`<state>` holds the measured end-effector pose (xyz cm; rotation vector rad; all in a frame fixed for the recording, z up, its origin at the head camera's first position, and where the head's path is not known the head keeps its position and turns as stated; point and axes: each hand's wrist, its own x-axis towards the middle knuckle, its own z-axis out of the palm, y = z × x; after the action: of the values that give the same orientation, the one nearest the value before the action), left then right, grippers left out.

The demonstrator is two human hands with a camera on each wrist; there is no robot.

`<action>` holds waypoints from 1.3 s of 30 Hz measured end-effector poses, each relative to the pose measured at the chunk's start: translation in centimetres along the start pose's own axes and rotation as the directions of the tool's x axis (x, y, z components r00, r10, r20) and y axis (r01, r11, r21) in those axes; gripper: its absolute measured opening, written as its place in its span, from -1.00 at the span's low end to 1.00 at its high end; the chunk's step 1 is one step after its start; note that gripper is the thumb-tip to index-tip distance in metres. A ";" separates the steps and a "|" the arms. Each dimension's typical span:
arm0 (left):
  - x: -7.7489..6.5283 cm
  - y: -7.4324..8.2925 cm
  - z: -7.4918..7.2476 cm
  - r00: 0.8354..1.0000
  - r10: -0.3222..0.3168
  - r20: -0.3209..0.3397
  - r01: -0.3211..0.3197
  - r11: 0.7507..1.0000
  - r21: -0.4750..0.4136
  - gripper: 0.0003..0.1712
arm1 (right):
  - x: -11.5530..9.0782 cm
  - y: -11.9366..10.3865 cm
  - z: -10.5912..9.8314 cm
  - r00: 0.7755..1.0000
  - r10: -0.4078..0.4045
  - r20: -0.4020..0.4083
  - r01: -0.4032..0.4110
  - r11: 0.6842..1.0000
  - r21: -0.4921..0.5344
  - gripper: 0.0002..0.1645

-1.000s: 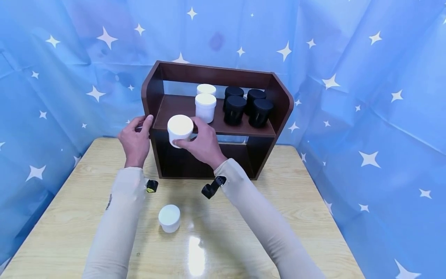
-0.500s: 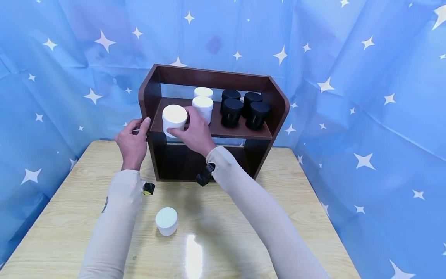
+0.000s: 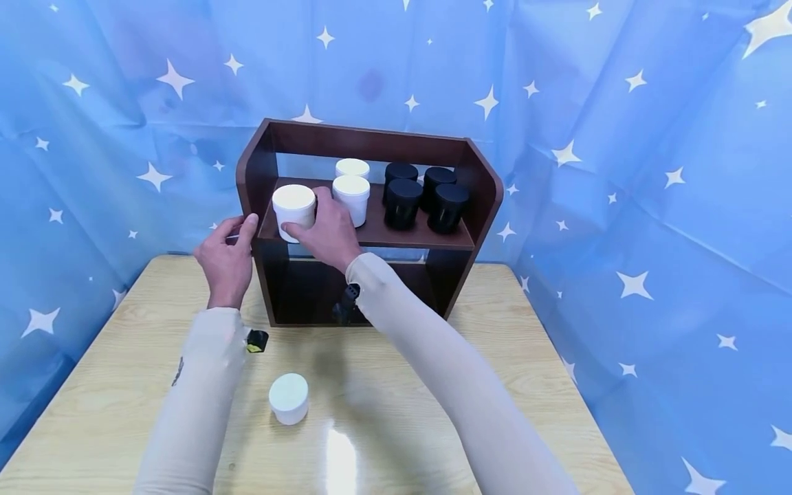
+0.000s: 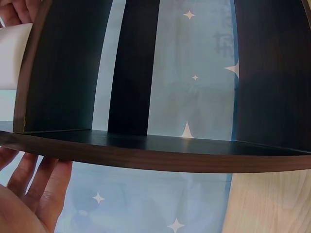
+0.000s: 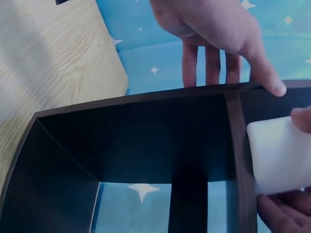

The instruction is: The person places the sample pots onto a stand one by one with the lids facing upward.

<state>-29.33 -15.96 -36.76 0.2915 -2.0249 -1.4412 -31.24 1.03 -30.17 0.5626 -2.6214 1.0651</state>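
My right hand (image 3: 331, 234) grips a white lidded jar (image 3: 293, 213), thumb in front and fingers round its far side. That jar stands upright at the left end of the dark wooden shelf's (image 3: 371, 141) upper level, close to the side panel. In the right wrist view the white jar (image 5: 282, 155) sits right at the shelf board. My left hand (image 3: 227, 265) holds the left side panel, with the thumb over its front edge and the fingers (image 4: 54, 187) along the outside. Just right of my right hand are two more white jars (image 3: 351, 203), one behind the other.
Several black jars (image 3: 402, 204) stand at the right of the upper level. A smaller-looking white jar (image 3: 289, 399) is on the wooden table (image 3: 495, 405), in front of the shelf. A blue star-patterned curtain (image 3: 575, 206) hangs behind and beside the table.
My right hand has carried the white jar forward and left, from before the shelf onto its upper level. The left hand keeps its hold on the side panel. The head view has shifted slightly.
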 end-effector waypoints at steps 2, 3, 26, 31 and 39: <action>0.1 0.0 0.0 1.000 0.006 0.000 -0.006 1.000 -0.005 -0.32 | 0.2 -0.1 0.1 1.000 0.013 -0.019 -0.013 1.000 -0.010 -0.18; 0.2 0.0 0.0 1.000 0.005 -0.001 -0.005 1.000 -0.004 -0.32 | 0.3 -0.2 0.2 1.000 0.015 -0.026 -0.015 1.000 -0.013 -0.18; -0.2 -0.2 0.0 0.999 0.047 -0.004 -0.047 0.999 -0.018 -0.35 | 2.9 -0.9 1.6 0.991 0.114 -0.067 -0.127 0.964 -0.235 -0.15; -0.2 -0.2 -0.2 0.999 0.037 -0.019 -0.037 0.999 -0.010 -0.35 | 3.8 -1.6 2.0 0.984 0.166 -0.062 -0.177 0.936 -0.303 -0.17; -0.4 -0.3 -0.2 0.999 0.032 -0.020 -0.032 0.999 0.019 -0.37 | 5.2 -2.1 2.6 0.963 0.253 -0.091 -0.269 0.903 -0.336 -0.16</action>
<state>-28.92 -16.01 -37.15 0.2786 -2.0188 -1.3955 -35.22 -3.56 -28.77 0.1081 -2.8066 0.6410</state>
